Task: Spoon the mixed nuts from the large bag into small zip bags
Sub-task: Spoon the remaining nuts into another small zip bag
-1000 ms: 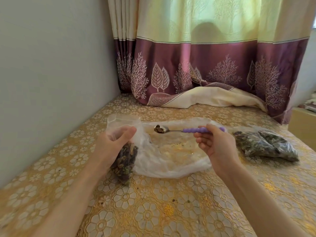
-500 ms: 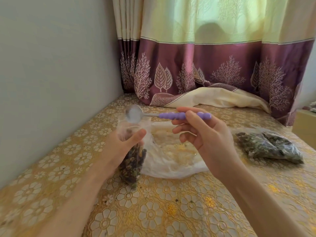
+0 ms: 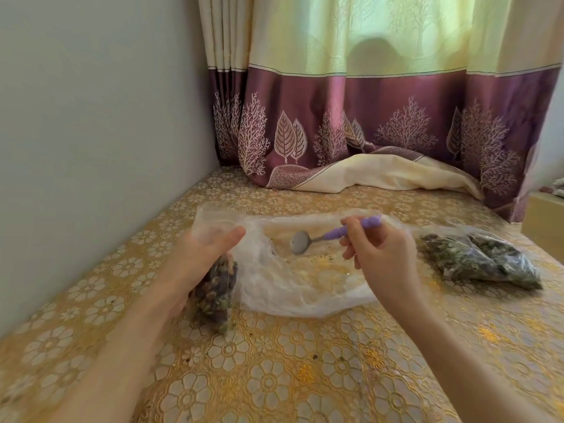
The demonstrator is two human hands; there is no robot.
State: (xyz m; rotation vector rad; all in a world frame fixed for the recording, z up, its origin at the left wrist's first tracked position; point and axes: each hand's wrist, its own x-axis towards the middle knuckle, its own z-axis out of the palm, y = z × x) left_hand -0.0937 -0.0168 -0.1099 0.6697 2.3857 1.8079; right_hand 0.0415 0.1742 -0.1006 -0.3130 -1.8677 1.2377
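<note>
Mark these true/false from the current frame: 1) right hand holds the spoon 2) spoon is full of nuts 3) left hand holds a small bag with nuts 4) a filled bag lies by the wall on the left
1) True: the right hand grips the purple-handled spoon.
2) False: the spoon bowl looks empty, over the large bag.
3) True: the left hand holds the small zip bag, partly filled with nuts.
4) False: the filled bag lies on the right, apart from both hands.
</note>
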